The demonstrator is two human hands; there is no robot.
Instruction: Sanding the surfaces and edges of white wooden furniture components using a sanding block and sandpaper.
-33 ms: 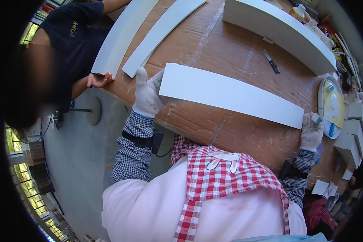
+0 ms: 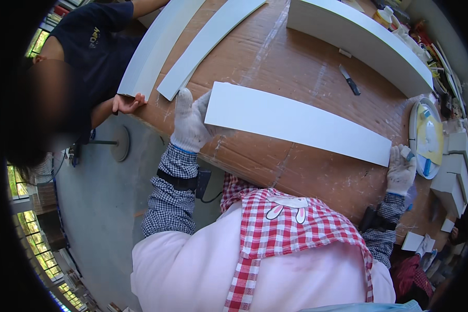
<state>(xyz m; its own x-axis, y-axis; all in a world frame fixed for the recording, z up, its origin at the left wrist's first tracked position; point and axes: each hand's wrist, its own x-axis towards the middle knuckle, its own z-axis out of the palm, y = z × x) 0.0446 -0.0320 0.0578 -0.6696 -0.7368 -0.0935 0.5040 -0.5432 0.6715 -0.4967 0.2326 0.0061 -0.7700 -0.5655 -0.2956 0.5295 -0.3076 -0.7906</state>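
A long white board [image 2: 296, 123] lies crosswise between my hands, above the cardboard-covered table. My left hand [image 2: 188, 120], in a pale knit glove, grips the board's left end, thumb pointing up and the other fingers partly hidden behind the edge. At the opposite end my right hand [image 2: 401, 169], gloved too, is closed on the board's short edge. A small white and light-blue block [image 2: 406, 153] shows at its fingers; whether they hold it I cannot tell. A utility knife [image 2: 350, 80] rests on the cardboard beyond the board.
Two more white boards, a narrow one [image 2: 208, 49] and a wider one [image 2: 161, 49], lie at the far left, with a co-worker's hand [image 2: 129, 103] at the wider one. A tall white panel [image 2: 359, 39] stands far right. An oval tray [image 2: 414, 122] and white blocks [image 2: 449, 191] sit right.
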